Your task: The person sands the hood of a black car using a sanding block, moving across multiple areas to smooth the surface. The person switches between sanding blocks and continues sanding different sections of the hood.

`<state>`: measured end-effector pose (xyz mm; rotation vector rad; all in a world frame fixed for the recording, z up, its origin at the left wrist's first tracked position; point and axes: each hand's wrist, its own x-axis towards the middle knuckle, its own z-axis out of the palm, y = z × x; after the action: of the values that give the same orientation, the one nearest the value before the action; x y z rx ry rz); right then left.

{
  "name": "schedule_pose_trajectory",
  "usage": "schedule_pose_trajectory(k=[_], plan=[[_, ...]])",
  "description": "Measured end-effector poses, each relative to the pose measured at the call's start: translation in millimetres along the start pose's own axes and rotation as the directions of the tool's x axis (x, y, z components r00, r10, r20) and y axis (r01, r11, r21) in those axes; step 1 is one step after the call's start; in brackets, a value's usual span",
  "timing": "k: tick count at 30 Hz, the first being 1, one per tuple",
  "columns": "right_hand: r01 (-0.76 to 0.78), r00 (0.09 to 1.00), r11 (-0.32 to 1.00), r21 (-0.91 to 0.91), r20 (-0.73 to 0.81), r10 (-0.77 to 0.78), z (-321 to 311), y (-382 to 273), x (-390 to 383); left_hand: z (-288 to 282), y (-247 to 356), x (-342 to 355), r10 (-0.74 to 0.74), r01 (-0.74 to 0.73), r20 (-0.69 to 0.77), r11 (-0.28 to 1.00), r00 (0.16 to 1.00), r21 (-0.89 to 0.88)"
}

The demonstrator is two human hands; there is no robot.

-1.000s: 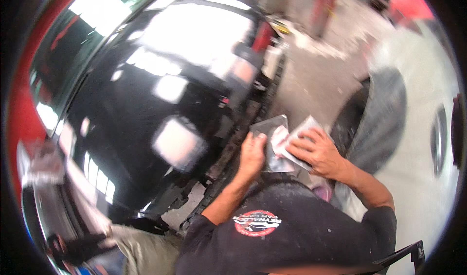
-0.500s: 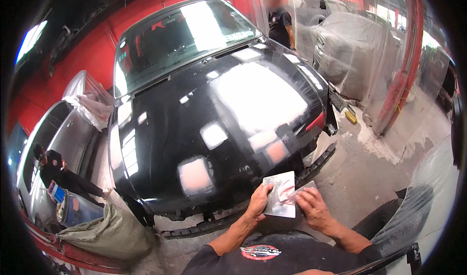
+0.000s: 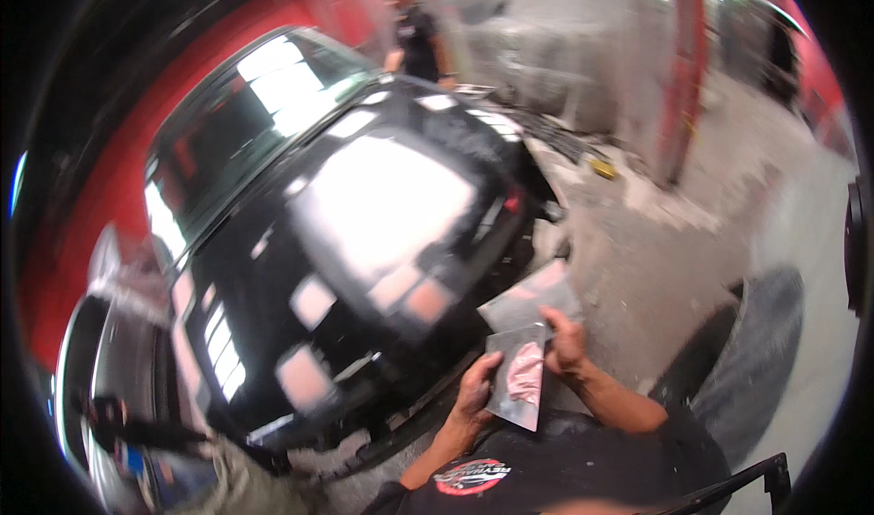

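My left hand (image 3: 476, 392) grips a flat silvery plate (image 3: 501, 397) bearing a smeared lump of pink paste (image 3: 523, 369). Just right of it and higher, my right hand (image 3: 564, 342) holds a second flat plate (image 3: 528, 292), tilted, with a thinner pink smear on it. In front of me is the black car hood (image 3: 246, 315), marked with pale and pinkish patches (image 3: 305, 378). The plates are between my body and the hood's front.
A person (image 3: 414, 41) stands beyond the hood. A plastic-covered vehicle (image 3: 537, 50), red post (image 3: 678, 105) and yellow tool (image 3: 601, 167) are at back right. A pale panel (image 3: 801, 233) curves along my right. A car door (image 3: 127, 369) and sack (image 3: 255, 488) lie left.
My hands were close together over overlapping plates; now the right hand's plate has moved up and away, exposing the left plate's pink paste. My view has swung about between frames.
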<state>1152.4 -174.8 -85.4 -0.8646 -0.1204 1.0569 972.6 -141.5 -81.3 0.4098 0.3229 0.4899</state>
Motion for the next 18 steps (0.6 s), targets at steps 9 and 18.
schedule_pose_trajectory(k=[9,18], plan=[[0.914,0.367,0.136,-0.382,0.636,-0.679,6,-258,-114,12,31,4,0.141,-0.123,-0.161,0.985,0.977,0.119],[0.947,-0.320,-0.216,0.237,0.673,-0.667,40,-281,-194,8,36,16,0.180,-0.161,-0.125,0.976,0.976,0.147]])
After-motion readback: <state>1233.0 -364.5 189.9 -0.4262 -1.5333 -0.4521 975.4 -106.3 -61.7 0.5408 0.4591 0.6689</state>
